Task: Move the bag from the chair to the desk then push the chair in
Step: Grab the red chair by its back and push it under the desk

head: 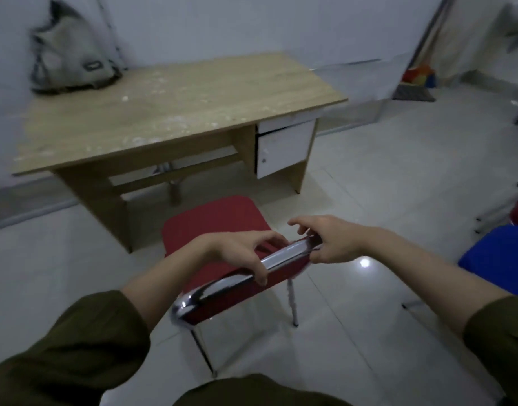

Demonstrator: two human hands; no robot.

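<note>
Your left hand (240,253) and right hand (328,241) curl loosely around the red chair's (214,224) chrome backrest rail. The backpack (67,57) sits upright on the table's (193,106) far-left corner; its label is unreadable.

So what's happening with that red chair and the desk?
A person has both hands on the chrome top rail of the red chair: the left hand grips it, the right hand closes on its end. The grey bag already sits on the desk, against the wall. The chair stands clear of the desk, not yet pushed in.
</note>
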